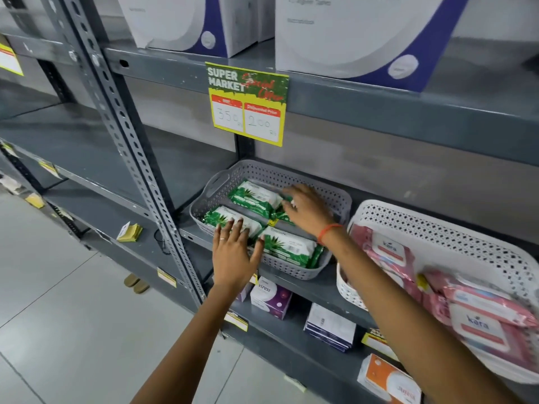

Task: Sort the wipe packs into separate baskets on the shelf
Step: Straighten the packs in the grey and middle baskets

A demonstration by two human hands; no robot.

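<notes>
Reaching into the grey basket (294,269) on the shelf (320,290), left hand (233,258) lies flat and loose on a front green wipe pack (230,220). Right hand (306,208) pinches the end of the back green pack (253,195). Pink Kara packs (478,319) fill the white basket (455,243) just beside it.

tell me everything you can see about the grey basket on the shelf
The grey basket is perforated plastic, rectangular with rounded corners and a handle slot at one end. It sits on the grey shelf, left of a white basket. It holds green wipe packs; both hands, left and right, rest on them.
</notes>
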